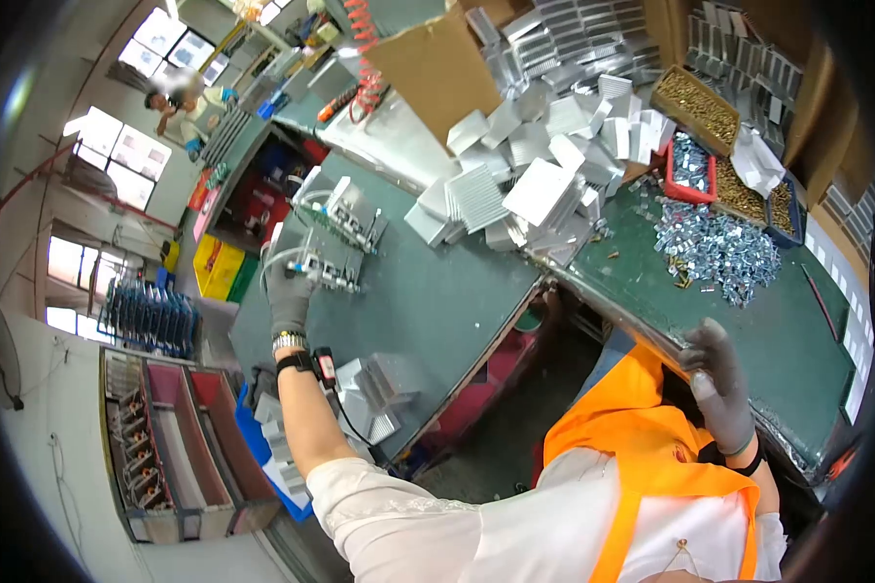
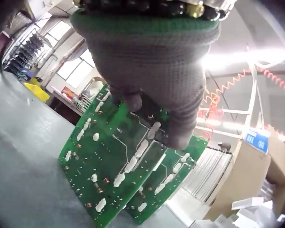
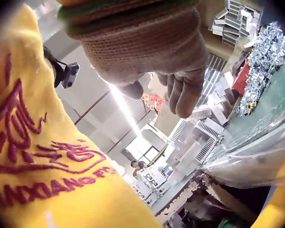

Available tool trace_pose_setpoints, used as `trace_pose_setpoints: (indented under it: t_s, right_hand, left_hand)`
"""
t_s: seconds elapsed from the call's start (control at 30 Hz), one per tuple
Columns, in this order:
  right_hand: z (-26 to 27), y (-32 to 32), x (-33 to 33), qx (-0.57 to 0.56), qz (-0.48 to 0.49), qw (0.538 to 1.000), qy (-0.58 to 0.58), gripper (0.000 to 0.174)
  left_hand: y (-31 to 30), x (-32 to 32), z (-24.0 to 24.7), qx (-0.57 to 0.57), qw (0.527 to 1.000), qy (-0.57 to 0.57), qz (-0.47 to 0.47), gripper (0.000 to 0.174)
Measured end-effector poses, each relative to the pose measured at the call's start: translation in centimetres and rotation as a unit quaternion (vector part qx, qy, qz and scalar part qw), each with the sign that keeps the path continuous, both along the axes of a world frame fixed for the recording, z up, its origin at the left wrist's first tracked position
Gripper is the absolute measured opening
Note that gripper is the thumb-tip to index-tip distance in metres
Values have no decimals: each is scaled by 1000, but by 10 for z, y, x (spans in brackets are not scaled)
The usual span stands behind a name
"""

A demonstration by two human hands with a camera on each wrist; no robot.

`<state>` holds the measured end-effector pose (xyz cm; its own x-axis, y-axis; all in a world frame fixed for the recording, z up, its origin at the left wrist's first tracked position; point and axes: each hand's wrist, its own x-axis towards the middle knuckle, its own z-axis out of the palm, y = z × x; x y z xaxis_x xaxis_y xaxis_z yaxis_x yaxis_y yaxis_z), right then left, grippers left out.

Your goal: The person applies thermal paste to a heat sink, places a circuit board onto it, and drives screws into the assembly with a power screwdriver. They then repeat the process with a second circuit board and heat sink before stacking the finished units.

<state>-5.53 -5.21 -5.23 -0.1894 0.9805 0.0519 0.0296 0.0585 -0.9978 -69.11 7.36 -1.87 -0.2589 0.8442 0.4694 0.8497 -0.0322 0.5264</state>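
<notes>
My gloved left hand (image 1: 288, 299) reaches out over the far-left bench and grips a green circuit board (image 2: 109, 156) by its upper edge. Thumb and fingers lie on either side of this board, which stands on edge with white blobs across its visible face. A second circuit board (image 2: 173, 178) stands just behind it; in the head view, parts and loops of white wire show on the boards' other side. The gloved right hand (image 1: 717, 384) is held near the right bench's front edge, beside the orange apron (image 1: 642, 428). Its fingers bend loosely and hold nothing.
Silver finned heat sinks (image 1: 544, 146) are heaped across the back of the benches, with more (image 1: 369, 394) at the near left. On the right lie a pile of small metal clips (image 1: 715, 248), a red bin (image 1: 690, 170) and a tray of brass screws (image 1: 695, 107). A gap separates the benches.
</notes>
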Motion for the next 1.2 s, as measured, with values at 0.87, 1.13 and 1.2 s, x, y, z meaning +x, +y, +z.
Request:
trace_pose_setpoints:
  t_s: [0.87,1.13,1.2]
  right_hand:
    - [-72,9,25,-75,-120,988,-67,41]
    - [-81,11,19,-106,-190,976,-7,28]
    - [-80,12,18,-95,-183,978,-27,27]
  left_hand:
    - [38,13,-96,-82,878,-450,144,39]
    - [48,15,-97,-116,914,-350,170,79]
    - [58,11,-107,-106,932,-284,197,81]
